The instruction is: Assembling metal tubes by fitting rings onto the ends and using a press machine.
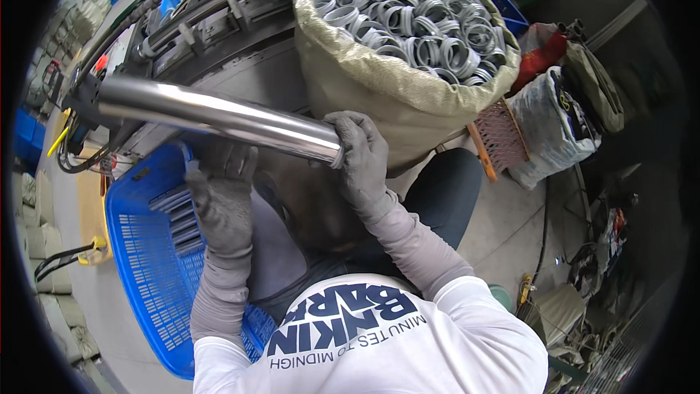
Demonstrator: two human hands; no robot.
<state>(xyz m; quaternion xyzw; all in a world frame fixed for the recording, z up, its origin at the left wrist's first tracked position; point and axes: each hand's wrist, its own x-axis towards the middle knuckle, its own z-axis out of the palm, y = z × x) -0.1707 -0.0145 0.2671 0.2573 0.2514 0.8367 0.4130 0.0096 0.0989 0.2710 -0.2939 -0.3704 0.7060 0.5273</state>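
A shiny metal tube (219,113) slants across the front of me, its left end against a dark machine part. My right hand (361,157), in a grey glove, closes round the tube's right end. A narrow pale rim shows there; whether it is a separate ring I cannot tell. My left hand (224,208), gloved too, is below the tube with its fingers apart and nothing in it. It hangs over the edge of a blue plastic basket (135,263) in which several grey rods or tubes (181,211) lie.
Beyond my right hand stands a big woven sack (394,102) full of grey threaded rings (426,22). A machine with rails (211,18) extends at the far left. On the right are a small woven-seat stool (503,138), a white bag (550,131) and a floor cable (545,233).
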